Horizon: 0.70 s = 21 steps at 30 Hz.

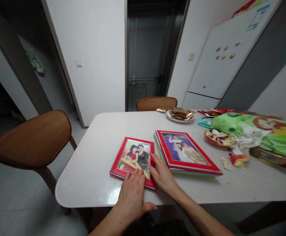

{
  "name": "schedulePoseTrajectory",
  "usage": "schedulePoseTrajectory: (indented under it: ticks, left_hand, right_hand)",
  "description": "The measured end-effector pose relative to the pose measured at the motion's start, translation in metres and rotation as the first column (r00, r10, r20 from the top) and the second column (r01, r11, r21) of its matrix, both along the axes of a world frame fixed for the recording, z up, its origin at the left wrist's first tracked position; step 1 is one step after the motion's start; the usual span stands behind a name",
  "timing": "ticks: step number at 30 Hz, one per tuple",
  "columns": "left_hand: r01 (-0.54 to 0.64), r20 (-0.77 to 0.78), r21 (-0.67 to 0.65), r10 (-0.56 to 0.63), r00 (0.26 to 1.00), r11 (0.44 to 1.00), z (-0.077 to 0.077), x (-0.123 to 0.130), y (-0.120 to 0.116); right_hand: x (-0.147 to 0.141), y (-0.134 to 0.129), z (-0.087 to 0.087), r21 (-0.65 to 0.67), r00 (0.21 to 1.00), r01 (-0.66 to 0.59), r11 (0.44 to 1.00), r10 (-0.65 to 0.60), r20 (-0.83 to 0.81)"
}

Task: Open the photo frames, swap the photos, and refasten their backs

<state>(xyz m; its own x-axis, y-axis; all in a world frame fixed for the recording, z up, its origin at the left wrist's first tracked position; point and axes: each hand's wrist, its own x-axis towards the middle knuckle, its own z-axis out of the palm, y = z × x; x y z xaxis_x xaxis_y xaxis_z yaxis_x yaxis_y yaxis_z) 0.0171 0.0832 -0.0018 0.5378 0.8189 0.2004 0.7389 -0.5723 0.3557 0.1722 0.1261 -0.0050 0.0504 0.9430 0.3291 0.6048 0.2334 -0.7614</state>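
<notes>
A small red picture frame (123,154) with a photo of a couple lies face up near the table's front edge. My left hand (133,190) rests on its lower edge with fingers stretched out and the thumb spread to the right. Along the frame's right edge lies my right hand (163,175), its fingers extended and touching the border. Just to the right, a larger red picture frame (166,154) with a wedding photo lies on top of other frames with pale green edges. Neither hand touches that stack.
On the white table (93,157), a plate (178,118) holds brown-gold packets at the back. To the right are a fruit rind (219,139), crumpled tissues (250,137) and a green tissue pack (278,131). Wooden chairs stand at the left (34,141) and behind the table (155,103).
</notes>
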Motion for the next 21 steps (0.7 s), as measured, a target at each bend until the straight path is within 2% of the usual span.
schedulePoseTrajectory:
  ticks: [4,8,10,12,14,17,19,21]
  left_hand:
    - [-0.001,-0.007,0.043,0.001,1.000,0.999,-0.001,-0.009,-0.007]
    - [0.031,0.089,0.113,-0.041,0.995,0.993,-0.001,-0.013,-0.012]
    - [0.029,0.196,0.117,-0.051,0.979,0.993,0.007,-0.015,-0.013]
    - [-0.048,0.358,0.074,0.018,0.934,0.996,0.023,-0.019,-0.011]
    - [-0.149,0.562,-0.022,0.136,0.816,0.989,0.044,-0.024,-0.008]
    - [-0.239,0.808,-0.171,0.275,0.521,0.956,0.070,-0.034,-0.001]
    - [-0.274,0.876,-0.242,0.331,0.351,0.931,0.077,-0.040,0.004]
    - [-0.259,0.897,-0.304,0.368,0.247,0.917,0.075,-0.047,0.007]
  right_hand:
    - [0.001,-0.005,-0.001,-0.060,0.961,-0.031,0.998,0.013,-0.277]
    - [0.000,-0.013,0.007,-0.126,0.883,-0.091,0.988,0.022,-0.468]
    - [-0.002,-0.014,0.012,-0.111,0.866,-0.063,0.992,-0.001,-0.501]
    - [-0.006,-0.013,0.017,-0.062,0.864,-0.030,0.998,-0.005,-0.503]
    - [-0.012,-0.010,0.022,-0.011,0.879,-0.037,0.999,0.027,-0.476]
    - [-0.027,-0.006,0.028,0.035,0.922,-0.105,0.994,0.111,-0.371]
    - [-0.037,-0.002,0.029,0.061,0.952,-0.162,0.985,0.172,-0.253]
    - [-0.046,0.001,0.028,0.087,0.969,-0.205,0.975,0.215,-0.122]
